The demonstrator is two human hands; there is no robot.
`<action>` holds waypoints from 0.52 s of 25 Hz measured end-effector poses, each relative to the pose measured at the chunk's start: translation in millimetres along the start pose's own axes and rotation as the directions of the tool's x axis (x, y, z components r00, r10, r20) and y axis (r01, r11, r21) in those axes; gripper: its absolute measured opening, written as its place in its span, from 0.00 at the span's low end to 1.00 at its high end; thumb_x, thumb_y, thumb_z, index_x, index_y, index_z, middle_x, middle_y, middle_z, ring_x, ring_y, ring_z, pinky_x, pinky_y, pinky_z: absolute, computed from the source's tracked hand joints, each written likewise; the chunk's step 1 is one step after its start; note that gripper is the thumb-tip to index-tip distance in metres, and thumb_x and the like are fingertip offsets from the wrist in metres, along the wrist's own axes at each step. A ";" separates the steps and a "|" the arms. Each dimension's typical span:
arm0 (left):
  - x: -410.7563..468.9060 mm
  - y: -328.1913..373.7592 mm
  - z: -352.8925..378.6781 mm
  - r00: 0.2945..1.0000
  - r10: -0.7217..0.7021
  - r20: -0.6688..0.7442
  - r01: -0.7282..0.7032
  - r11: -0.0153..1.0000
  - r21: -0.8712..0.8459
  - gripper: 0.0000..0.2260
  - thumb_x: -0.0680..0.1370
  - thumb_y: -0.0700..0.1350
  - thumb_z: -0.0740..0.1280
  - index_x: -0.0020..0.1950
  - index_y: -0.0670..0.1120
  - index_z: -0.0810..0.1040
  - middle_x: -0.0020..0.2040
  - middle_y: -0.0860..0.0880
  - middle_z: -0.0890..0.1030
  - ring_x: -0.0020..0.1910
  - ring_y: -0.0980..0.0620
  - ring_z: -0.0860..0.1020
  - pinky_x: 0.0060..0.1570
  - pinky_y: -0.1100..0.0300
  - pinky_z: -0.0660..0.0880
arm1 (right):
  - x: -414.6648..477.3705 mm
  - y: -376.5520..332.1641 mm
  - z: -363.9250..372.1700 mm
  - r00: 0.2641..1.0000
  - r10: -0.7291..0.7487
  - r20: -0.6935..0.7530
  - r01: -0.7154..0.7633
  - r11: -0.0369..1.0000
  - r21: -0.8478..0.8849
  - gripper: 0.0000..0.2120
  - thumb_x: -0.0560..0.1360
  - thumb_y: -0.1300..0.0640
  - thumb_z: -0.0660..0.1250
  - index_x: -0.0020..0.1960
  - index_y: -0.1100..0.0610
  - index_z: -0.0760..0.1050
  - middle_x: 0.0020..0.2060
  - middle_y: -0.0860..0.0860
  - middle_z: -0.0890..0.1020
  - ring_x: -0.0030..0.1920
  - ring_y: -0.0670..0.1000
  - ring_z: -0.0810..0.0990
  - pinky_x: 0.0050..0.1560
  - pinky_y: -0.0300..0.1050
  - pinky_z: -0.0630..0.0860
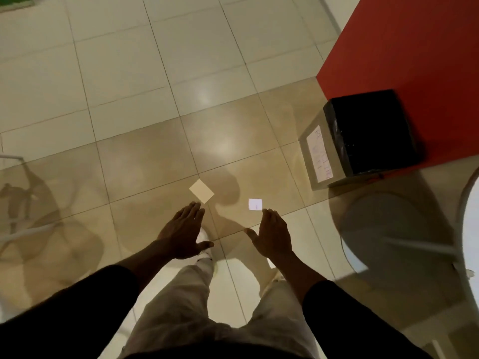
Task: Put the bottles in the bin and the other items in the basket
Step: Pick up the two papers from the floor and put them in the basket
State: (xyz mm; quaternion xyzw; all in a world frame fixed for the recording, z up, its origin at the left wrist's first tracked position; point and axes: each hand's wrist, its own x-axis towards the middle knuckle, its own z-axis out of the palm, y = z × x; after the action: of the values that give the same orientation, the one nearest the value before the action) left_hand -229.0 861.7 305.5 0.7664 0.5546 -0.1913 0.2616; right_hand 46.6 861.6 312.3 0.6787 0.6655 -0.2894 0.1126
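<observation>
Bin: box-shaped, with flat grey-beige sides. A glossy black plastic liner fills the opening and is folded down over the rim. A white paper label is fixed to the side facing the person; its writing is too blurred to read. The bin stands on the floor at the right of the view, at the edge of a flat, matte red surface. It is ahead of the right hand, off to its right and well apart from it.

Left hand and right hand: both are stretched forward, palms down. The fingers are straight and held together, the thumbs are spread, and neither hand holds anything. Dark sleeves cover the forearms.

Floor: large, smooth, pale square tiles with thin dark grout lines, polished enough to carry reflections and soft shadows.

Two flat paper squares lie on the tiles. A beige square, turned corner-up, shows just beyond the left fingertips. A smaller white square shows just beyond the right fingertips.

White chair: round seat and thin tubular frame, at lower right, near the bin.
</observation>
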 end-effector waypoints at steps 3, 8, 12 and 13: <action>20.0 -63.8 11.8 0.995 0.002 0.100 -0.010 0.996 0.084 0.49 0.77 0.72 0.63 0.84 0.39 0.52 0.85 0.38 0.49 0.85 0.40 0.47 0.82 0.47 0.48 | 29.6 -47.3 14.8 0.999 0.007 0.040 -0.007 1.000 -0.013 0.36 0.80 0.35 0.61 0.75 0.61 0.64 0.68 0.59 0.75 0.69 0.60 0.73 0.70 0.53 0.70; 86.1 -112.0 24.7 0.998 -0.013 0.063 0.008 0.997 0.080 0.42 0.79 0.64 0.67 0.82 0.39 0.57 0.84 0.36 0.56 0.84 0.38 0.54 0.81 0.46 0.57 | 91.6 -47.1 48.3 0.985 0.011 0.174 -0.001 0.998 -0.057 0.28 0.79 0.42 0.65 0.72 0.57 0.67 0.65 0.57 0.75 0.65 0.59 0.74 0.65 0.53 0.73; 165.2 -135.8 69.9 0.996 -0.093 0.008 0.093 0.996 0.002 0.39 0.77 0.60 0.71 0.80 0.42 0.62 0.82 0.40 0.64 0.81 0.40 0.63 0.78 0.47 0.63 | 165.2 -5.2 115.0 0.973 -0.001 0.229 0.037 0.988 -0.152 0.27 0.79 0.42 0.63 0.73 0.55 0.67 0.65 0.55 0.73 0.66 0.57 0.73 0.63 0.49 0.75; 198.8 -151.7 96.0 0.994 -0.110 -0.013 0.111 0.993 0.034 0.39 0.77 0.60 0.72 0.80 0.42 0.63 0.81 0.40 0.65 0.80 0.41 0.64 0.77 0.47 0.65 | 199.8 8.8 145.6 0.974 -0.015 0.225 0.062 0.978 -0.202 0.29 0.79 0.42 0.63 0.74 0.56 0.66 0.66 0.55 0.73 0.66 0.57 0.73 0.63 0.49 0.75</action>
State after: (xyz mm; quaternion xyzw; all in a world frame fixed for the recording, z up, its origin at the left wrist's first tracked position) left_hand -311.4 989.6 85.1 0.7400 0.5943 -0.2107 0.2340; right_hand 9.1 950.0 84.3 0.6135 0.6884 -0.2948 0.2508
